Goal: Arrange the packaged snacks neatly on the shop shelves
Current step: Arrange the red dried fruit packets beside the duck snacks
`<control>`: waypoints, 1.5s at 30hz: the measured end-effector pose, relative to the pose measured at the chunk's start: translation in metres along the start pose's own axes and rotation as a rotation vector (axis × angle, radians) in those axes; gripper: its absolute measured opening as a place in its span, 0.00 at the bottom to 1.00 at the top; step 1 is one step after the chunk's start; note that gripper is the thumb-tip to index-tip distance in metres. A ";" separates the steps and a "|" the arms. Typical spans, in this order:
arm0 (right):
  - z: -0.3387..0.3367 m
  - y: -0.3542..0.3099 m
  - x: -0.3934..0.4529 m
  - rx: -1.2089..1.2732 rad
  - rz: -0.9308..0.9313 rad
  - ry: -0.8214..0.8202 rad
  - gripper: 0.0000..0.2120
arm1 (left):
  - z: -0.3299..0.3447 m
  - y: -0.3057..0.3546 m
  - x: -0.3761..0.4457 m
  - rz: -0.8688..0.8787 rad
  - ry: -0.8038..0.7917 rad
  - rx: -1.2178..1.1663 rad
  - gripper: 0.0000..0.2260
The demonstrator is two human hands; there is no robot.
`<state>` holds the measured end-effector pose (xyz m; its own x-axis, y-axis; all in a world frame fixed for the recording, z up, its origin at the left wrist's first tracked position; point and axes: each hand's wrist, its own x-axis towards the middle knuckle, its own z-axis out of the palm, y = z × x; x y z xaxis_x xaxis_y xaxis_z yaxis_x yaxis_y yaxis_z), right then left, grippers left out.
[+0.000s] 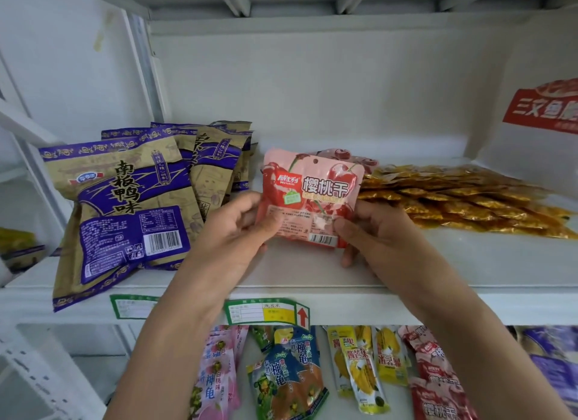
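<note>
A pink dried-cherry packet [312,194] stands upright over the middle of the white shelf [469,263]. My left hand [237,228] grips its lower left edge, thumb on the front. Its lower right corner is pinched by my right hand [372,231]. Behind it lie more cherry packets [350,158], partly hidden. Several purple-and-tan packets [131,200] lean in a stack at the left; the front one overhangs the shelf edge. A flat spread of golden packets [453,197] covers the right part.
A white carton with a red label [544,112] stands at the back right. Price tags [266,311] sit on the shelf's front edge. Below hang pink, blue, yellow and red snack packets [287,376]. A white upright post [147,75] bounds the left.
</note>
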<state>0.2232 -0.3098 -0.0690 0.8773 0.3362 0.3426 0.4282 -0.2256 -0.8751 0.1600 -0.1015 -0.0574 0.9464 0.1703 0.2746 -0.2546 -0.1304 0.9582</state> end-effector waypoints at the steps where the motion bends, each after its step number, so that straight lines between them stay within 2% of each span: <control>1: 0.000 0.001 0.000 -0.001 0.002 -0.004 0.09 | 0.000 -0.001 0.001 -0.003 -0.005 0.008 0.09; 8: -0.002 0.005 0.002 0.039 0.002 0.011 0.08 | 0.002 -0.004 0.002 0.050 0.013 0.000 0.08; 11: -0.002 0.003 0.002 0.099 0.016 0.027 0.08 | -0.001 -0.004 0.004 0.119 0.111 -0.017 0.14; 14: -0.002 0.000 0.000 0.150 0.015 0.049 0.08 | -0.002 -0.008 0.006 0.214 0.200 0.007 0.13; 16: -0.001 -0.003 -0.002 0.183 -0.014 0.060 0.08 | -0.002 -0.009 0.000 0.270 0.166 0.077 0.10; 18: 0.000 -0.007 -0.009 0.186 -0.111 0.076 0.09 | 0.001 -0.003 -0.006 0.253 0.071 0.144 0.11; 20: 0.000 -0.014 -0.019 0.122 -0.250 0.031 0.15 | 0.006 0.003 -0.009 0.213 -0.039 0.162 0.18; 22: 0.003 -0.020 -0.025 0.009 -0.345 -0.073 0.20 | 0.014 0.007 -0.012 0.162 -0.111 0.055 0.21; 24: 0.004 -0.019 -0.024 -0.213 -0.456 -0.087 0.17 | 0.018 0.005 -0.011 0.091 -0.077 -0.117 0.20; 26: 0.005 -0.014 -0.023 -0.541 -0.534 0.019 0.13 | 0.015 0.007 -0.012 -0.012 -0.028 -0.212 0.16; 28: 0.002 -0.012 -0.022 -0.709 -0.473 0.117 0.10 | 0.010 0.010 -0.012 -0.113 -0.015 -0.095 0.15; 30: -0.002 -0.013 -0.021 -0.757 -0.341 0.165 0.12 | 0.003 0.010 -0.006 -0.138 -0.031 0.151 0.14; 32: -0.007 -0.014 -0.018 -0.753 -0.213 0.116 0.14 | -0.001 0.013 0.002 -0.101 -0.066 0.314 0.13; 34: -0.008 -0.014 -0.016 -0.791 -0.157 0.028 0.14 | -0.003 0.014 0.011 -0.052 -0.077 0.581 0.21; 37: -0.004 -0.011 -0.017 -0.846 -0.161 -0.008 0.16 | -0.001 0.013 0.018 -0.013 0.070 0.915 0.29; 42: -0.026 -0.019 0.007 -0.693 0.005 -0.178 0.20 | 0.005 0.008 0.018 -0.004 0.129 0.893 0.29; 45: -0.041 -0.028 0.041 -0.720 0.038 -0.127 0.16 | 0.004 0.011 0.015 -0.003 0.101 0.843 0.32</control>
<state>0.2554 -0.3270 -0.0164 0.8813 0.4095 0.2359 0.4725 -0.7700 -0.4287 0.1725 -0.1043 -0.0430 0.9145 0.2529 0.3159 0.0196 -0.8074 0.5897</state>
